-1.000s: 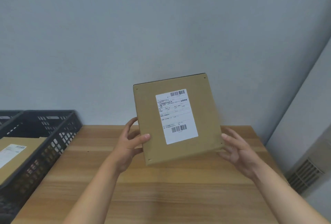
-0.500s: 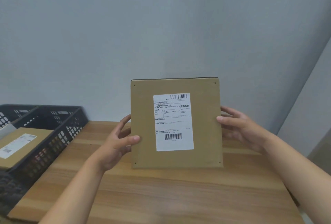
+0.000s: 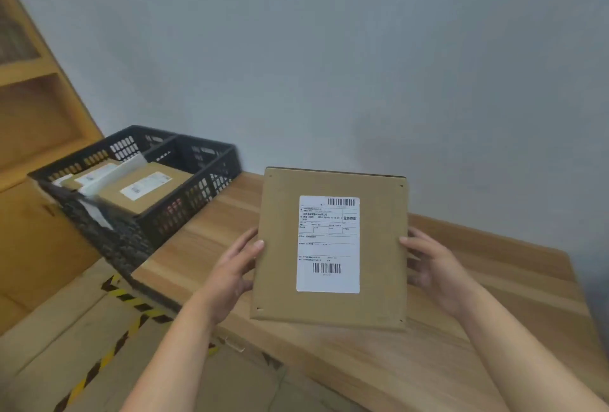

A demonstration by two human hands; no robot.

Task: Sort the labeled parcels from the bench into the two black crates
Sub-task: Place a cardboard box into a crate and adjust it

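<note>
I hold a flat brown cardboard parcel (image 3: 280,247) upright over the wooden bench (image 3: 204,240), its white barcode label (image 3: 328,243) facing me. My left hand (image 3: 235,271) grips its left edge, thumb on the front. My right hand (image 3: 428,266) grips its right edge. Two black crates stand side by side at the bench's left end. The nearer crate (image 3: 184,204) holds a labeled brown parcel (image 3: 145,189). The farther crate (image 3: 99,151) holds another labeled parcel (image 3: 90,177) and a white packet (image 3: 123,169).
Wooden shelving (image 3: 29,108) rises at the far left behind the crates. Flattened cardboard with yellow and black hazard tape (image 3: 108,355) covers the floor below the bench's left edge. A grey wall (image 3: 329,65) stands behind the bench.
The view has swung left, so both crates and the shelving now show. The parcel sits lower and farther right in view, still held at both edges.
</note>
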